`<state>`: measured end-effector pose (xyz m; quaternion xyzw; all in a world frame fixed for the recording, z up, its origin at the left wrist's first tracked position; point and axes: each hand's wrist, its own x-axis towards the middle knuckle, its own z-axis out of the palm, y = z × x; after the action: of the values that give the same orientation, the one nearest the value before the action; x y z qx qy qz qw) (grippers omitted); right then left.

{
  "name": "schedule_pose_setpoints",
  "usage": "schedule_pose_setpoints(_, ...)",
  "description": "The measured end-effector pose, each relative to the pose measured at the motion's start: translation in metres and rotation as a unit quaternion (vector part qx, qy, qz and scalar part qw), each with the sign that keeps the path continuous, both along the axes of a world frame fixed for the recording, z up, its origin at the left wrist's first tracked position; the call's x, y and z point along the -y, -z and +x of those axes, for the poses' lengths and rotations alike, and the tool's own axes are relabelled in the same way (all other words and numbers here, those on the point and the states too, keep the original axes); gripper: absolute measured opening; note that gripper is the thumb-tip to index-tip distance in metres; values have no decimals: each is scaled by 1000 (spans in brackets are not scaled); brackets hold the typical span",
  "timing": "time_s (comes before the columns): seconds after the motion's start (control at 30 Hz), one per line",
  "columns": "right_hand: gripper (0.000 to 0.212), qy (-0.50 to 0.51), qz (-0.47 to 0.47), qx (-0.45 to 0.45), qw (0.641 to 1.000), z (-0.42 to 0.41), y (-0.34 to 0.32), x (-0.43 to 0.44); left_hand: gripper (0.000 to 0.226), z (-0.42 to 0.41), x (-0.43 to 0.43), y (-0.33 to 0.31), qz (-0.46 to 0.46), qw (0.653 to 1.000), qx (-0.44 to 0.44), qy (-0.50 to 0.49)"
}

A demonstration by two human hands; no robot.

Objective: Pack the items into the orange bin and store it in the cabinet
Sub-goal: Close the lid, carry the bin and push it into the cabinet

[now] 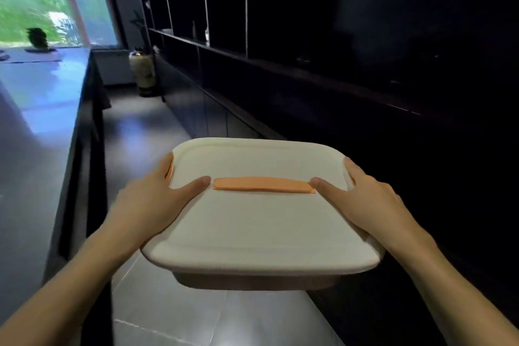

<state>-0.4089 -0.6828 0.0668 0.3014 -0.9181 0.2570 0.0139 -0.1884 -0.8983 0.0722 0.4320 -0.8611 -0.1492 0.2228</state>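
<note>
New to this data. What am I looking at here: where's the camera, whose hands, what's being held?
There is no robot here. It is one picture from a wide-angle camera worn on a person's head, looking forward and down, so the two bare arms reaching in from the bottom are that person's own.

The left hand and right hand grip opposite sides of a closed bin, thumbs resting on its cream lid at either end of the orange handle. The bin is carried in the air above a grey tiled floor; nothing supports it but the hands.

On the right runs a dark wall of shelves with cabinets below. On the left is a long counter with a window beyond. What is inside the bin cannot be seen.
</note>
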Motion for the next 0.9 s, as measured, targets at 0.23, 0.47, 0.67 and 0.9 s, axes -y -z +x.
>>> schedule_pose_setpoints(0.23, 93, -66, 2, -5, 998, -22, 8, 154, 81, 6, 125, 9, 14, 998, 7, -68)
schedule_pose_setpoints(0.47, 80, -128, -19, 7, 992, -78, 19, 316, 81, -40, 269, 26, 26, 995, -7, -96)
schedule_pose_setpoints(0.67, 86, -156, -20, 13, 987, -139, 4, 464, 87, -96, 399, 17, 32, 989, -26, -139)
schedule_pose_setpoints(0.9, 88, -188, 16, -4, 982, -182, -9, 628, 79, -127, 538, 14, 45, 984, -51, -165)
